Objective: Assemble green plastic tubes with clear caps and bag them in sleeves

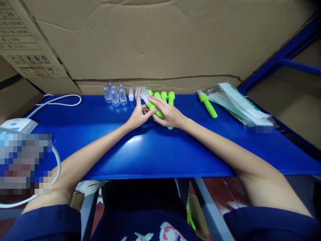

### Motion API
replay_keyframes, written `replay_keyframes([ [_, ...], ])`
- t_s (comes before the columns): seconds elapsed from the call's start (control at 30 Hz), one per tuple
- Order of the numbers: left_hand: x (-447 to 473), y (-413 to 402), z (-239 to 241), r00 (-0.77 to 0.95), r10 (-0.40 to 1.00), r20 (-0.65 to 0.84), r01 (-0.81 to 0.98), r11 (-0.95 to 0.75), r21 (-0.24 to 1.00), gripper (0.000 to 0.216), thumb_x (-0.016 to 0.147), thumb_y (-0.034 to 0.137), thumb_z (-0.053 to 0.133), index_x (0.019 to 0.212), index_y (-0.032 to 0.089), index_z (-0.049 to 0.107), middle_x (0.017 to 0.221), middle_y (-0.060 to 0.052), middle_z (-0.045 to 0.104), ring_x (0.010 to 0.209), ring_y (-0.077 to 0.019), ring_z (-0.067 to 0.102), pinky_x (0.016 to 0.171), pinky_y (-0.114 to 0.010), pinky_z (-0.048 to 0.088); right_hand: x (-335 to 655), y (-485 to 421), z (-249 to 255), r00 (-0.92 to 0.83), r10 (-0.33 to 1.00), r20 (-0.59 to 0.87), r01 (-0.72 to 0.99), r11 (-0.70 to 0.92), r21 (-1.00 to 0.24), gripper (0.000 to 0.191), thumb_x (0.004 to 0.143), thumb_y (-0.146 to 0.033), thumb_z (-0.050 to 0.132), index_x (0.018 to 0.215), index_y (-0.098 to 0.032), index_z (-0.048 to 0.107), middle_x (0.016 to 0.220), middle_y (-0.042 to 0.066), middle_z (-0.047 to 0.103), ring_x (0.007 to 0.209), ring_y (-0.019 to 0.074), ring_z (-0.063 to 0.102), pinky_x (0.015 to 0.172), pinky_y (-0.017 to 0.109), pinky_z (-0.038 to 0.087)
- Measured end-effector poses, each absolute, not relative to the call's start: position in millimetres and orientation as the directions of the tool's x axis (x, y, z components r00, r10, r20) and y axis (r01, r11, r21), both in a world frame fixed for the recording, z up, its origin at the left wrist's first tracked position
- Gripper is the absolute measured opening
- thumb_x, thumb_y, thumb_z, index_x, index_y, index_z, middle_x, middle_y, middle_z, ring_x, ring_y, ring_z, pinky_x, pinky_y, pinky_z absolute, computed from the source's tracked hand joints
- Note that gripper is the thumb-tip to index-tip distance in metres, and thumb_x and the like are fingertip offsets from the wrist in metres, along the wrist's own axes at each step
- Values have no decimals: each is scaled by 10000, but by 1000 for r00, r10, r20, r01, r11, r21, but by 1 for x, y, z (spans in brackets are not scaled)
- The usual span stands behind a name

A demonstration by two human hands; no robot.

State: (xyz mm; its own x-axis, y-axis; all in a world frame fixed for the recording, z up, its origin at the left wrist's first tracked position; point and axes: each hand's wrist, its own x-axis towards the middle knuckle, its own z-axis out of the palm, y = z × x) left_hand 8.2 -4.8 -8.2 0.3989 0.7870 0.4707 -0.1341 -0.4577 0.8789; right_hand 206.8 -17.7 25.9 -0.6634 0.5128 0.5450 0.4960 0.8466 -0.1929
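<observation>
My right hand [168,112] is closed around a green ribbed tube [159,113] with a white neck and a clear top, tilted up to the left. Against its left side, my left hand [138,113] has its thumb and curled fingers at the tube, while the index finger points up beside the clear top. Behind and right of the hands, several green tubes [171,97] stand in a row, partly hidden. To the left are several clear caps [114,97] and a small white translucent nozzle piece [131,94].
A green tube with a clear top [208,105] lies at right, near flat plastic packets [243,105]. A white power strip [20,125] and cable [59,104] lie at left. Cardboard [150,43] walls the back of the blue table [160,157]; a blue frame bar [281,55] slants at right.
</observation>
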Motion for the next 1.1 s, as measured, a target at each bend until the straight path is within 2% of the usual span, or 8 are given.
replay_keyframes([
  [0.1, 9, -5, -8, 404, 780, 477, -150, -458, 876, 1268, 892, 604, 788, 1698, 287, -138, 1077, -95, 770, 883, -228, 777, 846, -378, 610, 208, -17, 25, -663, 509, 549, 489, 850, -198, 776, 931, -297, 508, 1683, -176, 355, 1691, 176, 427, 1572, 375, 421, 1217, 652, 448],
  [0.37, 9, -5, -9, 412, 768, 491, -183, -458, 870, 1259, 901, 564, 791, 1704, 284, -138, 1183, -133, 778, 925, -217, 786, 895, -386, 616, 209, -17, 27, -677, 509, 532, 486, 851, -198, 787, 925, -296, 515, 1687, -180, 358, 1699, 169, 419, 1576, 385, 410, 1232, 665, 421],
  [0.6, 8, -4, -10, 416, 763, 494, -186, -461, 868, 1216, 922, 559, 771, 1683, 244, -123, 995, -75, 776, 857, -225, 795, 870, -402, 638, 209, -17, 28, -684, 500, 531, 495, 853, -165, 761, 931, -282, 496, 1670, -146, 377, 1688, 189, 428, 1573, 376, 419, 1231, 652, 426],
  [0.77, 9, -3, -12, 407, 775, 484, -201, -441, 875, 1228, 884, 586, 804, 1667, 251, -79, 899, -19, 739, 787, -199, 774, 821, -368, 631, 208, -18, 28, -670, 527, 523, 514, 838, -185, 779, 914, -268, 516, 1675, -179, 382, 1680, 180, 442, 1564, 390, 429, 1205, 685, 438],
  [1.0, 10, 2, -16, 401, 781, 479, -183, -444, 877, 1222, 859, 635, 800, 1664, 227, -24, 942, -52, 748, 781, -204, 760, 800, -366, 606, 206, -17, 27, -655, 517, 551, 502, 843, -193, 742, 938, -281, 525, 1664, -195, 401, 1644, 175, 488, 1541, 378, 464, 1212, 672, 442],
  [1.1, 10, 3, -16, 394, 784, 480, -177, -447, 877, 1201, 851, 645, 804, 1650, 226, 12, 906, -31, 742, 745, -193, 747, 769, -350, 596, 205, -17, 27, -656, 487, 576, 484, 858, -175, 710, 960, -288, 520, 1650, -168, 409, 1617, 194, 514, 1530, 366, 481, 1215, 647, 452],
])
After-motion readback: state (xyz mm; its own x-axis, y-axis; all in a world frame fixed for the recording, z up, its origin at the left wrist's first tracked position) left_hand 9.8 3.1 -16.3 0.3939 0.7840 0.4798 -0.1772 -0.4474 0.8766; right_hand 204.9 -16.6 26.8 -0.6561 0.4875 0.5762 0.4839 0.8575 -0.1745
